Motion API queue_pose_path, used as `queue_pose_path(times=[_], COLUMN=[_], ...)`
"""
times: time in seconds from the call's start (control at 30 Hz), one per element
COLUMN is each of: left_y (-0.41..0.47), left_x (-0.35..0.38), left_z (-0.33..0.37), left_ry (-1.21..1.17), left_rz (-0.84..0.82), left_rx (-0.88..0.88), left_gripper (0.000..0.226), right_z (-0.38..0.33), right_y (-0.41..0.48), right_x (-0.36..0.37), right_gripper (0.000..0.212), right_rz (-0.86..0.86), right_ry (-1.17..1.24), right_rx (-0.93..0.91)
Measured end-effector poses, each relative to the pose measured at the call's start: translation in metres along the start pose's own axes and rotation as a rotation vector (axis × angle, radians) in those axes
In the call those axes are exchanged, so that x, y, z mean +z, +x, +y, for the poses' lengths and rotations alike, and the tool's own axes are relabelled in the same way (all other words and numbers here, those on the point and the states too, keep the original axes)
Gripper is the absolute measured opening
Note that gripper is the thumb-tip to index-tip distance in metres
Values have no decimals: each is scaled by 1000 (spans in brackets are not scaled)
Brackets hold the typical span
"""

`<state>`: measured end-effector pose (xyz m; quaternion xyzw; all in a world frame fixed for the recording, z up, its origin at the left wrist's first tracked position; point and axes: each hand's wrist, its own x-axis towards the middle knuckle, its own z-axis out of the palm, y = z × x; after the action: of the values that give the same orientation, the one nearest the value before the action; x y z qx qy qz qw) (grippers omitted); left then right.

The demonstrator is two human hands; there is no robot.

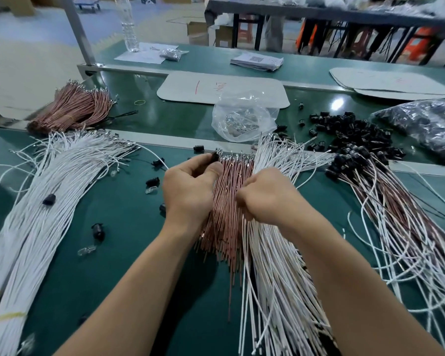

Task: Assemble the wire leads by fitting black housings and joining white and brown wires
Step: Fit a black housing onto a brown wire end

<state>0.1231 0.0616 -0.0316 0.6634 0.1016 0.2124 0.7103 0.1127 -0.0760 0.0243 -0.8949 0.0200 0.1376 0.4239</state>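
My left hand (188, 187) pinches a small black housing (214, 157) between thumb and fingertips, just above the brown wire bundle (229, 191) at the table's middle. My right hand (265, 194) has its fingers curled down into the wires where the brown bundle meets the white wires (272, 265); what it grips is hidden under the fingers. A heap of loose black housings (352, 134) lies at the far right. Finished leads with housings (385, 201) fan out on the right.
A big bundle of white wires (49, 196) lies on the left, another brown bundle (72, 109) at the far left. A clear bag of metal terminals (244, 116) sits behind the hands. Stray housings (98, 229) and small bulbs (86, 251) dot the green table (129, 227).
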Motion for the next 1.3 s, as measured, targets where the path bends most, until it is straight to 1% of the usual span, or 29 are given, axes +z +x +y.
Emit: queue_pose_path(times=[0.1, 0.13, 0.2, 0.3, 0.33, 0.37, 0.4, 0.43, 0.53, 0.63, 0.73, 0.83, 1.0, 1.2, 1.3], left_y=[-4, -7, -11, -16, -16, -16, -16, -16, -17, -23, -29, -31, -29, -30, -31], left_x=[2, 3, 4, 3, 3, 2, 3, 3, 3, 2, 6, 9, 9, 10, 11], left_z=[0, -1, -3, -5, -6, -6, -6, -6, -7, -4, -3, -4, -4, -4, -5], left_ry=[80, 133, 246, 377, 417, 462, 507, 539, 541, 496, 483, 445, 398, 367, 370], left_rz=[-120, -163, -216, -253, -272, -293, -311, -320, -313, -297, -303, -305, -305, -321, -332], left_rx=[2, 6, 43, 109, 118, 121, 122, 124, 133, 183, 246, 239, 208, 206, 217], left_gripper=[26, 25, 21, 18, 18, 17, 18, 18, 19, 21, 25, 27, 28, 28, 29], right_z=[9, 11, 20, 37, 42, 46, 48, 51, 58, 62, 61, 63, 66, 66, 66], right_y=[-6, -9, -10, -9, -9, -8, -6, -4, 0, 0, 0, 2, 3, 1, 1], right_x=[-10, -15, -25, -41, -46, -49, -51, -52, -49, -43, -35, -29, -33, -30, -28], right_gripper=[20, 20, 17, 8, 4, 2, 3, 1, 15, 17, 5, 10, 13, 15, 17], right_rz=[-59, -84, -135, -271, -292, -269, -206, -127, 84, 174, 182, 183, 195, 189, 181], right_ry=[560, 699, 857, 987, 971, 928, 901, 928, 1082, 1151, 1086, 1053, 1064, 936, 933], right_rx=[-7, -8, -34, -155, -189, -207, -208, -196, -154, -138, -139, -139, -179, -233, -234])
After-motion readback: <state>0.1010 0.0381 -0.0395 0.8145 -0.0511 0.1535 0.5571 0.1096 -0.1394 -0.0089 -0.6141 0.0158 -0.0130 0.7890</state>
